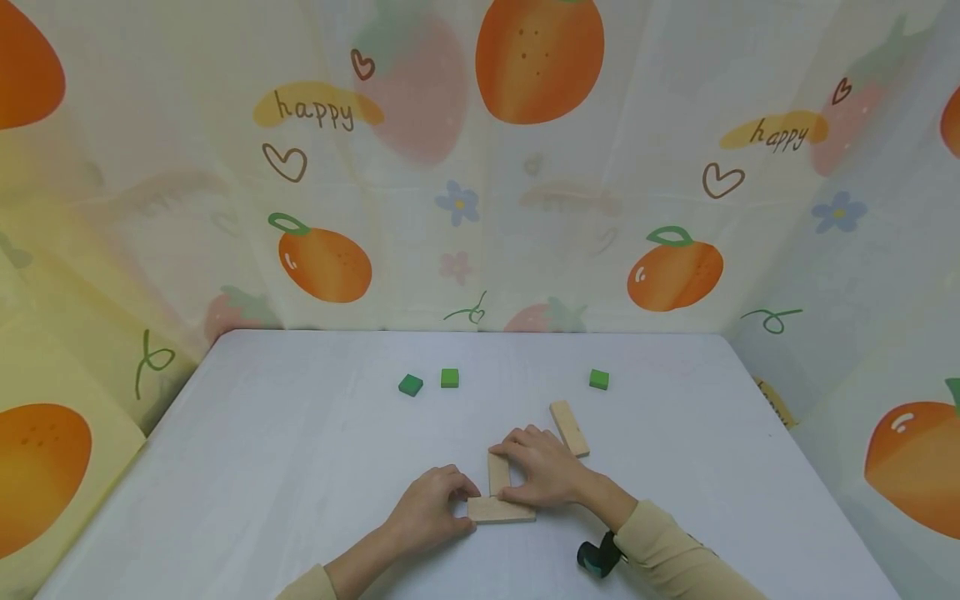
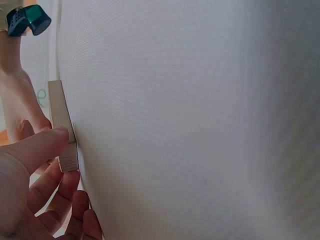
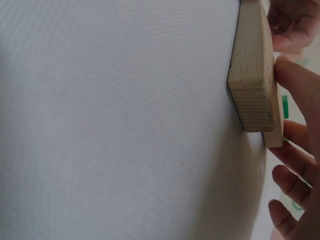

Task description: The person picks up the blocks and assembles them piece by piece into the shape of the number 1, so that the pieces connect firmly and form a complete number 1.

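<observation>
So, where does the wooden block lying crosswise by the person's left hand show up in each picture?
Head: below centre, the wooden block lies crosswise.
Left wrist: near the left edge, the wooden block slants steeply.
Right wrist: upper right, the wooden block shows its grooved end.
Shared landmark: the left hand, lower left in the left wrist view, top right in the right.

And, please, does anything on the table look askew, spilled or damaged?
Nothing looks spilled or damaged. One wooden block lies slanted beyond the right hand, and the leftmost green cube sits turned compared with the middle cube.
</observation>
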Tool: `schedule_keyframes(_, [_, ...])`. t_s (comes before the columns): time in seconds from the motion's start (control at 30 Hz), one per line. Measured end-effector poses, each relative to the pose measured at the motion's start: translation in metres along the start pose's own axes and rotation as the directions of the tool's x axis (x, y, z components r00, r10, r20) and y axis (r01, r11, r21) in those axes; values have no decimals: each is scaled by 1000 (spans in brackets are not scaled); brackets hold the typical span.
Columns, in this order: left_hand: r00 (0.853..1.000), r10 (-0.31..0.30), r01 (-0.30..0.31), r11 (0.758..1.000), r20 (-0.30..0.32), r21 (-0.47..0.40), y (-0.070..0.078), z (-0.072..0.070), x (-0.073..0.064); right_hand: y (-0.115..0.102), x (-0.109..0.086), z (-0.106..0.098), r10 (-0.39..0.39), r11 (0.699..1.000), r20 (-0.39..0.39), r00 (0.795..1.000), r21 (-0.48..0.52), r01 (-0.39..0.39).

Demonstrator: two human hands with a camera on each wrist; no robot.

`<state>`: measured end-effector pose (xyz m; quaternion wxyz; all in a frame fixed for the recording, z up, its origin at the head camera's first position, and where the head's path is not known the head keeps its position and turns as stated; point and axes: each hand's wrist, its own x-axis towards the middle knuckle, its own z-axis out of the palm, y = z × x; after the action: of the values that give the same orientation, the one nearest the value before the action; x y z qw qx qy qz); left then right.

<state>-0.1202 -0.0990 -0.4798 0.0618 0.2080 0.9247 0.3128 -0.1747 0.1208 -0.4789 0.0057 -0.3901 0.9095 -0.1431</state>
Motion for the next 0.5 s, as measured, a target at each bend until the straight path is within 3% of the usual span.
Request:
schedule_keyframes(0.27, [1000, 8, -8, 1000, 3, -1, -1, 0, 0, 4, -1, 3, -16, 1000, -35, 999, -15, 16])
schedule_keyframes(0.5, [1000, 15, -15, 1000, -3, 1, -2, 0, 0, 10, -3, -7, -33, 999, -94, 995, 23, 35])
